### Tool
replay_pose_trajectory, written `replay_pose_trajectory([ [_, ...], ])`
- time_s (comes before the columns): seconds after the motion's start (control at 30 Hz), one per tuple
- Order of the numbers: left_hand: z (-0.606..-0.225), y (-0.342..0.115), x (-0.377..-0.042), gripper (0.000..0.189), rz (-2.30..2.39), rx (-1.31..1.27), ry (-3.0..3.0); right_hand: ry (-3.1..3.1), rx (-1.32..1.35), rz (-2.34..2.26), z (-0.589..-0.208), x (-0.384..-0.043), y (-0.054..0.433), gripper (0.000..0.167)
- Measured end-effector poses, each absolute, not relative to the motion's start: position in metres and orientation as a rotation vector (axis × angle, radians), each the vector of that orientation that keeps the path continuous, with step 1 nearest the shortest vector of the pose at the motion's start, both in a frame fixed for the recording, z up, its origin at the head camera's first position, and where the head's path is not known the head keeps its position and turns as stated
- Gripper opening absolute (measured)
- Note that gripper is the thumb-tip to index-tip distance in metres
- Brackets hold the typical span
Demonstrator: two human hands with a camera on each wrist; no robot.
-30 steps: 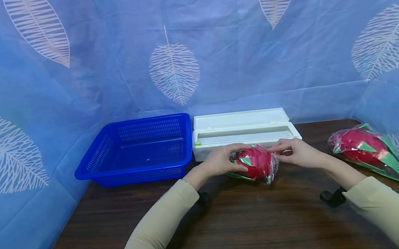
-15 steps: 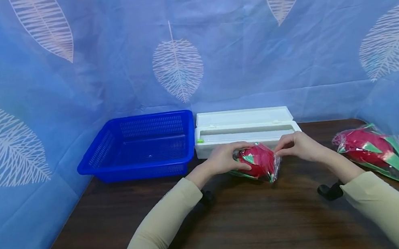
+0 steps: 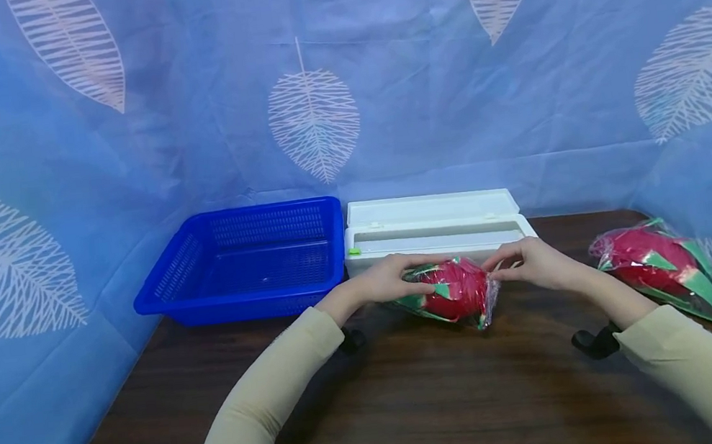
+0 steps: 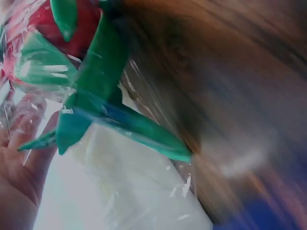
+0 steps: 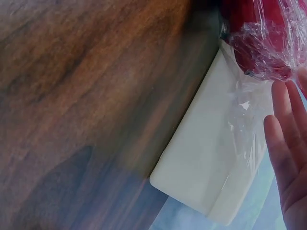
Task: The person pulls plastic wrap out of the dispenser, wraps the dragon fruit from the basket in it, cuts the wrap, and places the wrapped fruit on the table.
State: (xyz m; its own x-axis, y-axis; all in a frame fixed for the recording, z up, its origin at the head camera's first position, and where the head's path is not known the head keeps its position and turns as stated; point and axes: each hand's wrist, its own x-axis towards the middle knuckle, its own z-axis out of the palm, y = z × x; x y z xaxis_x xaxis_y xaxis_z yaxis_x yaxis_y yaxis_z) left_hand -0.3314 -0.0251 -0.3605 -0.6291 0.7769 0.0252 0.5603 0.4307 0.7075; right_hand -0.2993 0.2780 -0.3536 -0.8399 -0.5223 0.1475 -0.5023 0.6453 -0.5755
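A red toy-like dragon fruit (image 3: 458,294) with green leaf tips lies in clear plastic film at the front of a white cling-film box (image 3: 438,233). My left hand (image 3: 378,281) holds its left part, thumb on the near side and fingers over the far side. In the left wrist view, green leaves (image 4: 96,81) stick out under loose film beside that hand's fingers. My right hand (image 3: 539,264) pinches the crinkled plastic film (image 3: 491,302) at the fruit's right end. The right wrist view has gathered film (image 5: 264,52) over the red end, right at the fingertips.
A blue plastic basket (image 3: 261,308) stands at the back left, beside the box, whose lid is raised. Another film-wrapped dragon fruit (image 3: 667,265) lies at the table's right edge. A blue leaf-patterned cloth (image 3: 398,123) hangs behind the dark wooden table (image 3: 453,400).
My left hand has slid left along the fruit, and more of its green leafy end shows. My right hand's fingers have drawn together at the film on the right end.
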Motion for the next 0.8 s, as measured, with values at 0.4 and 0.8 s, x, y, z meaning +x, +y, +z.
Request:
replay_pose_trajectory([
  [0.4, -0.360, -0.032, -0.326, 0.056, 1.070, 1.260, 2.469, 2.765, -0.870, -0.965, -0.352, -0.296, 0.276, 0.023],
  [0.8, -0.367, -0.063, -0.314, 0.059, 1.347, 1.125, 2.594, 2.867, -0.956, -0.879, -0.328, -0.297, 0.269, 0.021],
])
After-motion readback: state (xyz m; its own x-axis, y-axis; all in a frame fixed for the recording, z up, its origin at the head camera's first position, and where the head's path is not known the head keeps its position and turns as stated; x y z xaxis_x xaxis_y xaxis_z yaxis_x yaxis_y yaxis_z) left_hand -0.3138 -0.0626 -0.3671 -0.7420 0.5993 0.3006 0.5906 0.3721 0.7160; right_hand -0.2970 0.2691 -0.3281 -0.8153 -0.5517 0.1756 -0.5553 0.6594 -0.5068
